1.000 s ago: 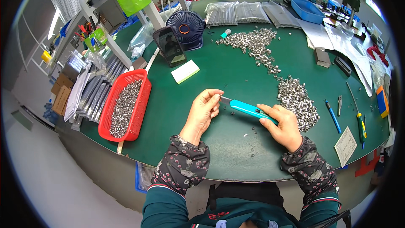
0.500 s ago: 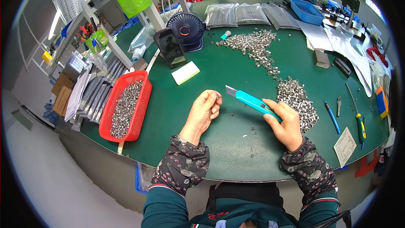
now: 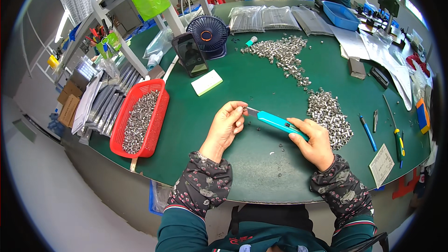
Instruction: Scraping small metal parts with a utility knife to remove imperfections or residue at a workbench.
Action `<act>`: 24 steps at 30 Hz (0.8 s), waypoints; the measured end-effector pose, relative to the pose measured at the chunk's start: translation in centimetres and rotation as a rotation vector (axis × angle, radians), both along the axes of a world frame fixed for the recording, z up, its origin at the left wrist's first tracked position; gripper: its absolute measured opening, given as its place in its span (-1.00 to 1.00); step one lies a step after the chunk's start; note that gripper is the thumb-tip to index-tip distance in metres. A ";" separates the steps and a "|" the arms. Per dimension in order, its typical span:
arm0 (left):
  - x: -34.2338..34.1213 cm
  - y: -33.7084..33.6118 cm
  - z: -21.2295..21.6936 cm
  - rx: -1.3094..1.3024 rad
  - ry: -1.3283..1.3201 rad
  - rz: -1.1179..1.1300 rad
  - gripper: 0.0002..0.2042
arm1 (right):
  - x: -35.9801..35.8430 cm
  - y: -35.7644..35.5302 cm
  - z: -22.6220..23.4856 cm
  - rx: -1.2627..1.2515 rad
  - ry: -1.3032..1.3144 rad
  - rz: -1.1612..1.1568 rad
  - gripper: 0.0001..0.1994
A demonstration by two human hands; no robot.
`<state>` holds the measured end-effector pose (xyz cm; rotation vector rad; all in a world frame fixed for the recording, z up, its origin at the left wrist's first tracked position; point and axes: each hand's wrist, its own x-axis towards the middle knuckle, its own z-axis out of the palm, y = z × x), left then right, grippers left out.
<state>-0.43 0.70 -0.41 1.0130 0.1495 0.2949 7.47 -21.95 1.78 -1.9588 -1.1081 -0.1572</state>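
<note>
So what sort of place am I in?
Probably a small-parts workshop: metal rings lie heaped on a green worktable, a red basket holds metal pieces, and the right hand grips a teal utility knife.

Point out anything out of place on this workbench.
Small dark bits and a white scrap lie loose on the green tabletop, on the near side of the teal utility knife; they look like stray litter, apart from the heaped metal sleeves. Nothing looks plainly damaged.

Your green tabletop (image 3: 275, 88) bears loose heaps of small metal rings (image 3: 329, 119), a red basket (image 3: 159, 123) at your left, a dark fan (image 3: 208, 36), a paper pad (image 3: 206, 82) and, at your right, a screwdriver (image 3: 399, 144).
</note>
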 end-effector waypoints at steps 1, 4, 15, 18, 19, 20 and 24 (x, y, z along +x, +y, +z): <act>0.0 0.0 -0.1 -0.009 -0.004 -0.008 -0.89 | 0.0 0.0 0.0 -0.001 0.001 0.000 -0.72; 0.0 0.1 -0.2 -0.003 -0.008 -0.005 -0.89 | 0.1 0.0 0.1 -0.021 0.021 0.017 -0.72; -0.1 -0.2 0.1 0.039 0.059 0.016 -0.86 | -0.2 0.1 0.2 -0.023 -0.198 -0.045 -0.70; -0.1 -0.1 0.1 0.025 0.086 0.027 -0.82 | 0.2 0.3 0.2 0.113 -0.189 -0.086 -0.69; -0.1 -0.1 0.1 0.023 0.093 0.022 -0.80 | 0.5 0.1 0.2 0.153 -0.168 -0.100 -0.69; -0.1 -0.2 0.2 0.022 0.090 0.025 -0.80 | 0.7 0.0 0.2 0.180 -0.131 -0.108 -0.69; -0.1 0.0 0.3 -0.026 0.084 0.031 -0.78 | 0.8 0.2 -0.1 0.159 -0.124 -0.133 -0.72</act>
